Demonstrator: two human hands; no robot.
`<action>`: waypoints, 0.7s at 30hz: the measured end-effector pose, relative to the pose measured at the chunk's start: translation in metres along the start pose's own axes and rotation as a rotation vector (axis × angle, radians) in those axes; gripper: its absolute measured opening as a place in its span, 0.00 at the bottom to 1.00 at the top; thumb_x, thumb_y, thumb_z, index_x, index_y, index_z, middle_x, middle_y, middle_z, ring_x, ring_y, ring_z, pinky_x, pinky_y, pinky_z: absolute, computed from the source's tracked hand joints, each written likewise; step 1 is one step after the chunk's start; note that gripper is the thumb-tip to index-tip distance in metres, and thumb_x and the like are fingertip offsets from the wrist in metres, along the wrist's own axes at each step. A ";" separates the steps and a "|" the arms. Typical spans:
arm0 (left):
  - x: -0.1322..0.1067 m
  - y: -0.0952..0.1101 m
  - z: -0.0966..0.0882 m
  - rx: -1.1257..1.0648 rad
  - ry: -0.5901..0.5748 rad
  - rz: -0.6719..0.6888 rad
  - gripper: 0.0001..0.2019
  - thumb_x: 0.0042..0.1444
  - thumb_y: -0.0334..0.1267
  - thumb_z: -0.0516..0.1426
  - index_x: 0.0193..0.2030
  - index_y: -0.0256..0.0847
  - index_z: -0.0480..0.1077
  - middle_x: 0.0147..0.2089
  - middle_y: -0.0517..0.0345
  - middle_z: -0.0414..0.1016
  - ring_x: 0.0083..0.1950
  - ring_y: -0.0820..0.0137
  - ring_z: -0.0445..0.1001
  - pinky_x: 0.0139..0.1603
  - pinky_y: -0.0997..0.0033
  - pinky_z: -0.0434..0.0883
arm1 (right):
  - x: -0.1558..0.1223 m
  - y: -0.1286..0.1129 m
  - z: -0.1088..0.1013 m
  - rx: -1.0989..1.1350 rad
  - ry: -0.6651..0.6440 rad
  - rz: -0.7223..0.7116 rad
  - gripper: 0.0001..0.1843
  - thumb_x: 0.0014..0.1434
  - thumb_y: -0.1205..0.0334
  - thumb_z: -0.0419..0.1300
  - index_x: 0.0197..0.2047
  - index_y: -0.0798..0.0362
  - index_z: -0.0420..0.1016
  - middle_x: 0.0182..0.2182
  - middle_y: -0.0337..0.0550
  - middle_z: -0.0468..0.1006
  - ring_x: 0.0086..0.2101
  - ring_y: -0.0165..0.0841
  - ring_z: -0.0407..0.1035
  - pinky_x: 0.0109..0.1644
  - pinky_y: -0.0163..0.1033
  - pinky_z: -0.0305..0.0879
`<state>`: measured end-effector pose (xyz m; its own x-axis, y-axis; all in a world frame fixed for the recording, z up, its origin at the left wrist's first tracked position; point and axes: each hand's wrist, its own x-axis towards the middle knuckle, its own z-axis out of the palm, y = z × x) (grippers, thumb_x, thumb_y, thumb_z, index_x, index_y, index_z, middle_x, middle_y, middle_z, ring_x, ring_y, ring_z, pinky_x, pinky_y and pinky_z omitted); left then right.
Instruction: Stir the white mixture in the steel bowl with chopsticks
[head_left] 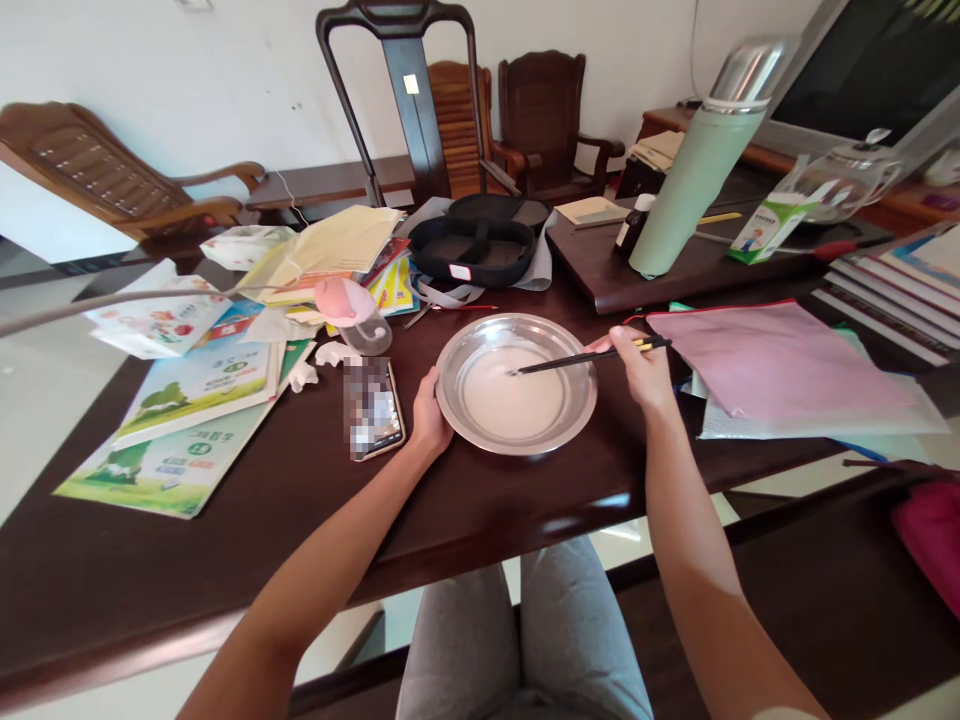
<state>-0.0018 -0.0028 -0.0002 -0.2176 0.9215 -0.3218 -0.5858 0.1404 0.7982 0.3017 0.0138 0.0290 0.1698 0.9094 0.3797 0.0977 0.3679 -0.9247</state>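
A round metal basin [517, 440] stands on the dark wooden table, holding a whitish liquid [517, 400]. My left hand [433, 415] grips the basin's left rim, its thumb near the edge and its other fingers mostly hidden. In my right hand [637, 365] is a pair of dark chopsticks [559, 363], fingers closed around their upper ends over the basin's right side. The chopstick tips reach the surface of the liquid near the middle. Left of the basin lies a phone [373, 408], its screen blurred out.
Workbooks [187, 430], crumpled tissues [304, 375] and a pink-topped bottle [352, 310] lie to the left. Behind the basin is an open black case [472, 245]. A green thermos [697, 180] stands on a raised board; a pink zip pouch [787, 365] lies at the right.
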 end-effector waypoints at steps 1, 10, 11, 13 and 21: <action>0.000 0.001 0.000 0.004 -0.006 -0.003 0.15 0.54 0.53 0.70 0.32 0.44 0.78 0.34 0.57 0.85 0.54 0.52 0.86 0.62 0.56 0.79 | 0.001 0.001 -0.001 0.007 0.053 -0.001 0.32 0.61 0.26 0.69 0.23 0.45 0.77 0.24 0.41 0.84 0.32 0.43 0.84 0.49 0.52 0.83; 0.003 -0.001 -0.003 0.020 -0.003 0.016 0.16 0.53 0.53 0.71 0.33 0.44 0.77 0.34 0.58 0.84 0.53 0.54 0.85 0.60 0.58 0.79 | -0.002 -0.003 0.003 -0.009 -0.106 0.004 0.32 0.58 0.24 0.70 0.24 0.44 0.79 0.26 0.41 0.86 0.34 0.43 0.84 0.49 0.51 0.82; 0.003 -0.001 -0.003 0.019 -0.005 0.019 0.16 0.53 0.53 0.71 0.33 0.43 0.77 0.34 0.58 0.84 0.53 0.54 0.85 0.60 0.58 0.79 | -0.001 -0.002 0.002 -0.008 -0.062 0.000 0.32 0.58 0.24 0.70 0.24 0.45 0.79 0.26 0.41 0.86 0.33 0.43 0.84 0.50 0.51 0.82; 0.004 -0.002 -0.003 0.015 -0.005 0.019 0.16 0.53 0.53 0.71 0.33 0.43 0.77 0.35 0.58 0.85 0.52 0.55 0.85 0.59 0.59 0.79 | 0.001 -0.001 -0.001 0.005 0.051 -0.004 0.32 0.60 0.25 0.69 0.23 0.45 0.78 0.23 0.40 0.84 0.31 0.42 0.84 0.49 0.51 0.82; 0.003 -0.002 -0.001 0.002 0.008 -0.001 0.15 0.55 0.52 0.70 0.34 0.43 0.78 0.35 0.57 0.85 0.54 0.53 0.85 0.59 0.58 0.79 | -0.003 -0.002 0.000 -0.020 -0.115 -0.003 0.31 0.60 0.26 0.69 0.24 0.44 0.78 0.26 0.42 0.86 0.34 0.44 0.85 0.49 0.52 0.83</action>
<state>-0.0026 -0.0006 -0.0035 -0.2227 0.9185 -0.3267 -0.5843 0.1425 0.7990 0.3006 0.0107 0.0299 0.0557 0.9249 0.3761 0.1181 0.3680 -0.9223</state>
